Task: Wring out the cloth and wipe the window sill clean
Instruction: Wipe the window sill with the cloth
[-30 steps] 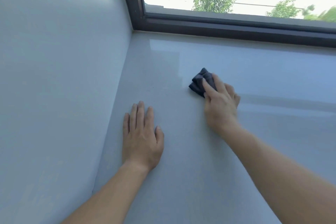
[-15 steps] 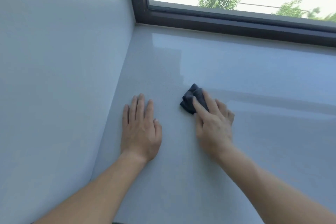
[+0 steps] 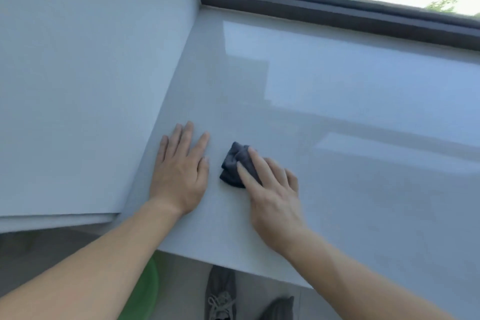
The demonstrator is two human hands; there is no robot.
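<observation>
A small dark grey cloth (image 3: 232, 167), bunched up, lies on the glossy pale window sill (image 3: 324, 91). My right hand (image 3: 270, 191) presses down on it, fingers flat over its right half, so part of the cloth is hidden. My left hand (image 3: 181, 169) rests flat and empty on the sill just left of the cloth, fingers spread, close to the side wall.
A white side wall (image 3: 85, 73) bounds the sill on the left. The dark window frame (image 3: 324, 11) runs along the back. The sill's front edge (image 3: 233, 266) is near my wrists; below it are a green object (image 3: 145, 291) and grey shoes (image 3: 220, 293).
My right hand has dragged the cloth toward me and leftward across the sill, ending close beside my left hand. The left hand has stayed flat in place.
</observation>
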